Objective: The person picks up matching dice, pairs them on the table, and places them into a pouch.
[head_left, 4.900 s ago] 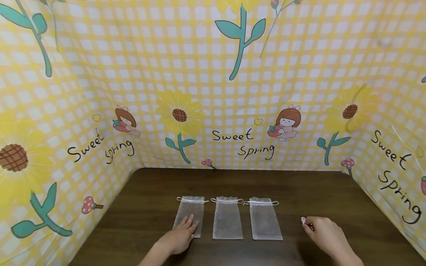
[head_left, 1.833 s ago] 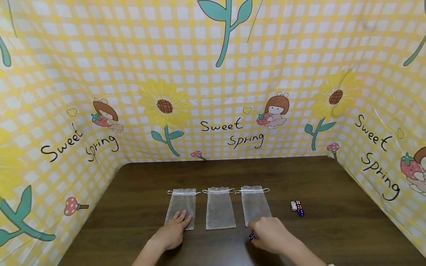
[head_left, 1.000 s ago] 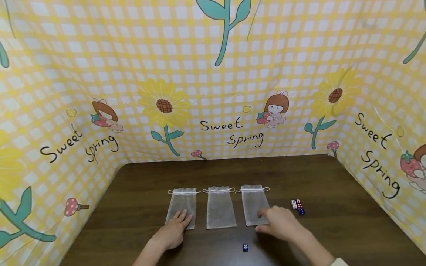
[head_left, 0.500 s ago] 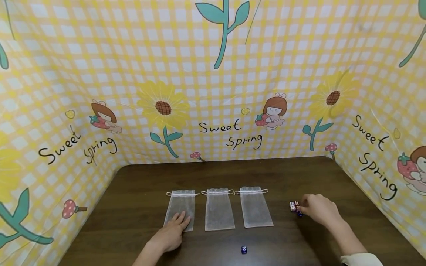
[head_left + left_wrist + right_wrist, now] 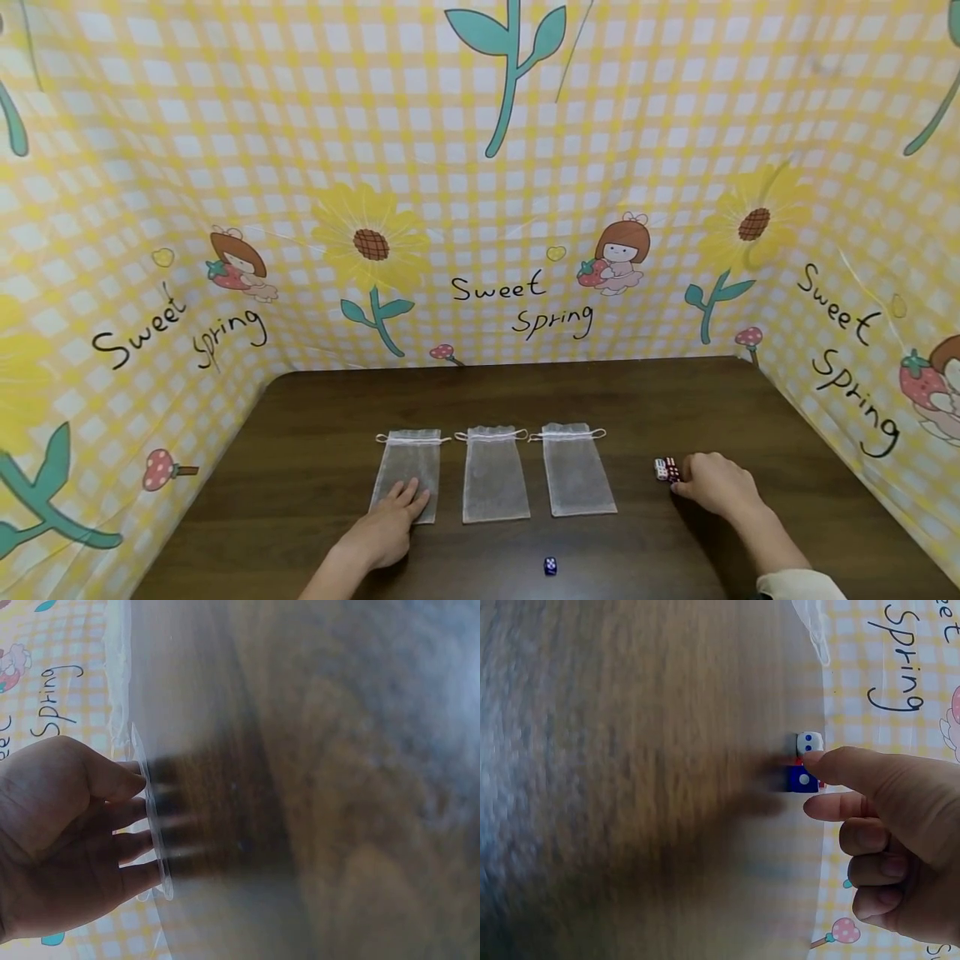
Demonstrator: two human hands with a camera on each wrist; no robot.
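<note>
Three sheer white drawstring bags lie flat in a row: a left bag (image 5: 411, 458), a middle bag (image 5: 495, 483) and a right bag (image 5: 577, 479). My left hand (image 5: 390, 525) rests with spread, straight fingers on the lower part of the left bag. To the right of the row, my right hand (image 5: 716, 485) has thumb and index finger on either side of a blue die (image 5: 803, 779), pinching it. The other fingers are curled. A white die (image 5: 660, 469) and red dice (image 5: 672, 468) sit beside it. Another blue die (image 5: 551, 566) lies alone, nearer me.
The dark wood table (image 5: 360, 392) has a rounded back corner at the left. A yellow checked cloth (image 5: 480, 200) with printed flowers hangs close behind it and along both sides.
My right hand has set one blue die down below the right bag, let go of it, and moved back right to the dice cluster. My left hand stays on the left bag.
</note>
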